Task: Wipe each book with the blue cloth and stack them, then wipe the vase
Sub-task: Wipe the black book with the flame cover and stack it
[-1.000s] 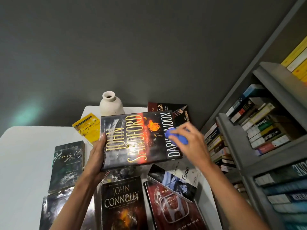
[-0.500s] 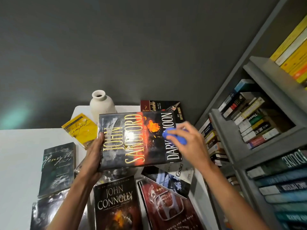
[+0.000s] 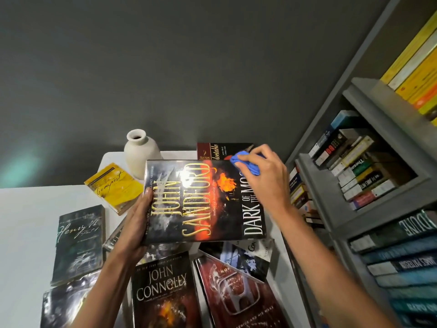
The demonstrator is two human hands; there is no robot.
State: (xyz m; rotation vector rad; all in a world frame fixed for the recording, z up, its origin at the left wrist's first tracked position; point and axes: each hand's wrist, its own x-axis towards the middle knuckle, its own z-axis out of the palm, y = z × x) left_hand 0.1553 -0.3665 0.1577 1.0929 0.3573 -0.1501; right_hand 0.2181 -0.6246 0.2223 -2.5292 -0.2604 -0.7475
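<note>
A: Head view. Left hand (image 3: 134, 223) is clamped on the left edge of the John Sandford book (image 3: 203, 202), thumb on the front cover, fingers behind. The book is held up off the white bench (image 3: 26, 223), cover toward the camera, title reading sideways.

B: Right hand?

A: Right hand (image 3: 264, 176) is closed around the bunched blue cloth (image 3: 246, 163), pressing it on the book's upper right corner, over the end of the title. Cloth touches the cover; part of it is hidden under the fingers.

B: Vase?

A: Pale vase (image 3: 140, 153) stands upright at the far end of the bench, just behind the held book's top left corner. Whether they touch, I cannot tell.

B: Other books?

A: Still spread flat, not stacked. Yellow paperback (image 3: 113, 185) near the vase, left of the held book. Henry VI book (image 3: 79, 242) further left and nearer. John Connolly book (image 3: 163, 292) below the held one, a red-covered book (image 3: 236, 294) just to its right, overlapped at its top by a pale book (image 3: 248, 259). A dark red book (image 3: 212, 151) lies at the far edge, partly behind the cloth hand.

B: To the right?

A: Grey bookshelf (image 3: 331, 185), shelves packed with books (image 3: 359, 171), beside the bench.
</note>
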